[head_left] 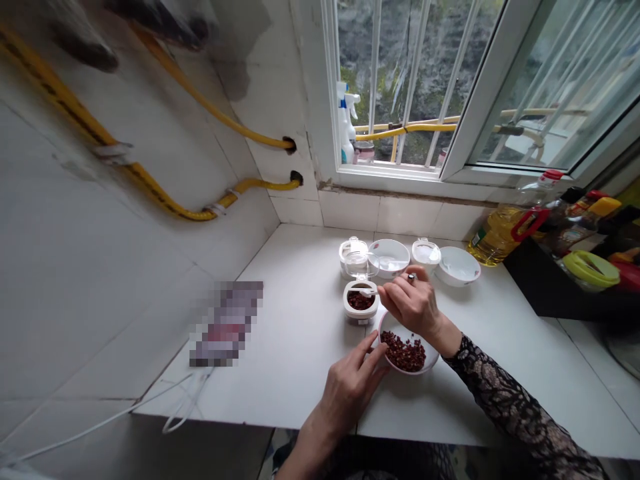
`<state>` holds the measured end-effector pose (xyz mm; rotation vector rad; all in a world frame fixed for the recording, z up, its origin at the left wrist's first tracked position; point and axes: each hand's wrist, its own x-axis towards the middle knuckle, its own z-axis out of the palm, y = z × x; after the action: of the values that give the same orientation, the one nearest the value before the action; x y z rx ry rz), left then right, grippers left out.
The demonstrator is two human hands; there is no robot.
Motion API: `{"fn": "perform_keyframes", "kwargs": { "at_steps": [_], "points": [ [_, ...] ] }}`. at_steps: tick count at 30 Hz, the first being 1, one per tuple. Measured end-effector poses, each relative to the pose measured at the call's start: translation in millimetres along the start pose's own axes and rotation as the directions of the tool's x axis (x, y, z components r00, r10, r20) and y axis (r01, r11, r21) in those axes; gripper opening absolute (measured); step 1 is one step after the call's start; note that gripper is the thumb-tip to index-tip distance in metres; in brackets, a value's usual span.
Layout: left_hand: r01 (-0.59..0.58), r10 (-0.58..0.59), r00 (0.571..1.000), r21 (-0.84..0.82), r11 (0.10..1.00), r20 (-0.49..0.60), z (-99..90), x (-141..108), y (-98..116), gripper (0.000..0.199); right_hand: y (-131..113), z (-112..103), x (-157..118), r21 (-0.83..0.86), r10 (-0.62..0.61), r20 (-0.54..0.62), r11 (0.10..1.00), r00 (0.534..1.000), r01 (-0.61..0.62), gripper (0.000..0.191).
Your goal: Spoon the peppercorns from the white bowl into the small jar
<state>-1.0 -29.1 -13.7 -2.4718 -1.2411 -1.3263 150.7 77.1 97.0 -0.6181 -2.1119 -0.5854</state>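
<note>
A white bowl (431, 357) with dark red dried bits (404, 352) in it stands near the counter's front. My left hand (351, 381) grips its left rim between thumb and fingers. Above the bowl's back edge, my right hand (413, 301) is closed on the handle of a small white spoon (367, 292). The spoon's tip is over the mouth of an open white jar (354, 315), which holds similar dark red bits. The jar's clear lid (361, 264) is tilted up at the back.
Behind are two white bowls (389, 259) (457, 267) and two lidded jars (350, 250) (425, 253). An oil bottle (493, 233) and a black box (537, 280) of condiments stand right. A blurred flat object (227, 327) with a white cable lies left on the white counter (280, 347).
</note>
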Motion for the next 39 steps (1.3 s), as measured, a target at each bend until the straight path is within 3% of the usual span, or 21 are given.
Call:
{"fn": "perform_keyframes", "kwargs": {
  "at_steps": [4, 7, 13, 19, 24, 31, 34, 39],
  "points": [
    [0.0, 0.0, 1.0, 0.0, 1.0, 0.006, -0.5, 0, 0, 0.027, 9, -14, -6, 0.091, 0.167, -0.028, 0.982, 0.986, -0.163, 0.03],
    [0.004, -0.004, 1.0, 0.002, 1.0, 0.01, -1.1, -1, -1, 0.027, 23, -27, -20, 0.206, 0.282, 0.04, 0.936, 0.958, -0.285, 0.035],
    [0.004, -0.004, 1.0, 0.0, 1.0, 0.03, -2.3, -1, -1, 0.027, 34, -33, -59, 0.138, 0.196, 0.273, 0.961, 0.942, -0.24, 0.039],
    [0.013, -0.013, 0.999, 0.002, 1.0, 0.048, -3.0, -2, -1, 0.029, 21, -23, -73, 0.223, 0.241, 0.36, 0.916, 0.901, -0.334, 0.044],
    [0.014, -0.014, 0.999, -0.011, 1.0, 0.051, -3.3, -2, -2, 0.029, 21, -24, -75, 0.233, 0.47, 0.434, 0.766, 0.769, -0.6, 0.049],
    [0.017, -0.017, 0.998, 0.0, 1.0, 0.057, -3.5, -1, -1, 0.027, 26, -28, -76, 0.318, 0.679, 0.497, 0.437, 0.541, -0.841, 0.046],
    [0.016, -0.017, 0.998, 0.003, 1.0, 0.061, -3.3, -1, -1, 0.027, 25, -27, -76, 0.332, 0.71, 0.507, 0.364, 0.49, -0.87, 0.047],
    [0.01, -0.011, 0.998, 0.002, 1.0, 0.054, -3.7, -1, -2, 0.028, 24, -23, -78, 0.341, 0.73, 0.509, 0.315, 0.456, -0.886, 0.047]
  ]
}}
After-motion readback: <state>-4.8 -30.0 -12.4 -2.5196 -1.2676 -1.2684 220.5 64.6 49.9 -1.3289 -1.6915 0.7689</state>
